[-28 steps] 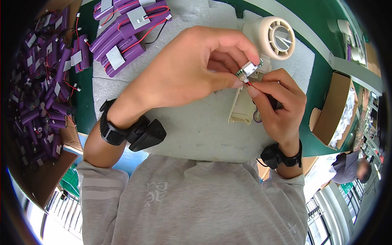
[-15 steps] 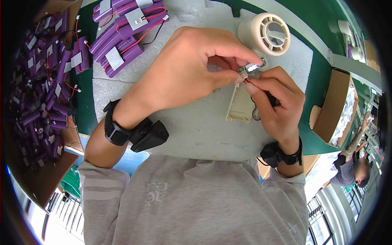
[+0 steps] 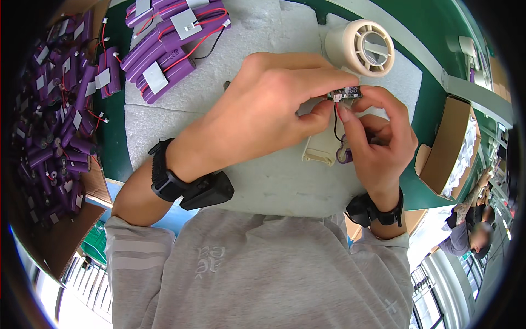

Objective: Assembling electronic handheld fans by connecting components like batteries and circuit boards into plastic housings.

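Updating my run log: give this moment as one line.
left hand: holding circuit board; right hand: at board, wire; round cream housing: beyond hands; purple cells: left

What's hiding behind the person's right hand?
A purple piece peeks out at the left edge of the right hand, next to the cream casing. The hand covers the rest, so I can't see how far it goes or what else is there.
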A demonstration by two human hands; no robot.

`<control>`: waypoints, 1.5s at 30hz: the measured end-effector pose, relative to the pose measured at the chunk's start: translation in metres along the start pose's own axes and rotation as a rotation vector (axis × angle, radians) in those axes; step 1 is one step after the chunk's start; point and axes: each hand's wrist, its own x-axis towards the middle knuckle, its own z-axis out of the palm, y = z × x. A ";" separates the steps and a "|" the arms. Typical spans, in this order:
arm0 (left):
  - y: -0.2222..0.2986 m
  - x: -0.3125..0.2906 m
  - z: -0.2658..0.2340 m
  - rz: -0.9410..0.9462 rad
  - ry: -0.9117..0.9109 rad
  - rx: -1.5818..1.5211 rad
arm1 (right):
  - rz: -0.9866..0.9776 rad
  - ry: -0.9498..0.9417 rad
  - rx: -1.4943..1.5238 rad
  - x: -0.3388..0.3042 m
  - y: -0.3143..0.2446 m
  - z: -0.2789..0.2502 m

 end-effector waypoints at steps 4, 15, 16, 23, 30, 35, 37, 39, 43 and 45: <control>-0.002 0.001 -0.002 0.004 -0.034 0.007 | -0.088 0.063 -0.004 0.005 0.005 0.001; -0.005 0.002 0.001 0.047 0.032 0.030 | -0.116 0.063 -0.034 0.008 0.005 -0.001; -0.005 0.001 0.001 0.066 0.033 0.046 | -0.121 0.068 -0.036 0.008 0.006 -0.001; -0.006 0.001 0.001 0.092 0.022 0.024 | -0.196 0.004 -0.114 0.005 0.008 -0.007; -0.007 0.000 0.001 0.058 -0.009 -0.023 | -0.188 -0.008 -0.128 0.005 0.008 -0.008; -0.003 0.000 0.000 -0.054 -0.044 -0.104 | -0.074 0.069 -0.025 0.007 0.005 -0.001; -0.002 0.000 0.001 -0.100 -0.057 -0.135 | -0.034 0.067 0.074 0.006 0.007 -0.001; -0.001 0.000 0.002 -0.143 -0.093 -0.149 | -0.013 0.066 0.125 0.005 0.008 -0.001; 0.002 0.000 0.001 -0.176 -0.148 -0.161 | 0.011 0.040 0.070 0.003 0.008 -0.005; 0.001 0.000 0.001 -0.181 -0.172 -0.164 | 0.009 0.037 0.105 0.003 0.009 -0.005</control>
